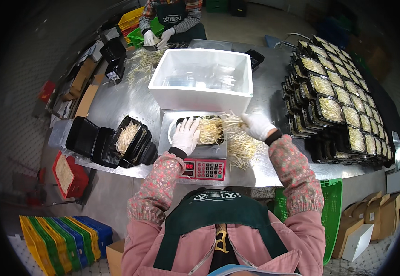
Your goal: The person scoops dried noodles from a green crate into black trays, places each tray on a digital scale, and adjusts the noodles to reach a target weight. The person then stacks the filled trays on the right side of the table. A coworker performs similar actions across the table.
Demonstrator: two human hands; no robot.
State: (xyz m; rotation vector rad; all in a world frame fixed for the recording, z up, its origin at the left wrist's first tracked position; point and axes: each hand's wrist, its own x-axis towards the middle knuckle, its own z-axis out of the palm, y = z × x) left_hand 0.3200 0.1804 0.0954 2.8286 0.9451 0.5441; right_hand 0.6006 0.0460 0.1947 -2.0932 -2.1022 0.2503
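My left hand [185, 136], white-gloved, lies flat with fingers stretched over the left part of a black tray [201, 145]. Pale bean sprouts [210, 130] fill the tray's right part. Beneath it is a weighing scale [204, 169] with a red front panel, keys and a lit display. My right hand [258, 126], gloved in white too, is closed on a tuft of bean sprouts [234, 121] just right of the tray. Under and before that tuft, a loose heap of bean sprouts [242, 149] covers the metal table [273, 168].
A white foam box [200, 99] stands behind the scale. Stacked sprout-filled trays [331, 108] rise at right; black trays [128, 138] sit at left. Across the table, a co-worker's gloved hands [158, 39] hold a black tray over scattered sprouts [142, 64]. A green crate [333, 216] stands below the front edge.
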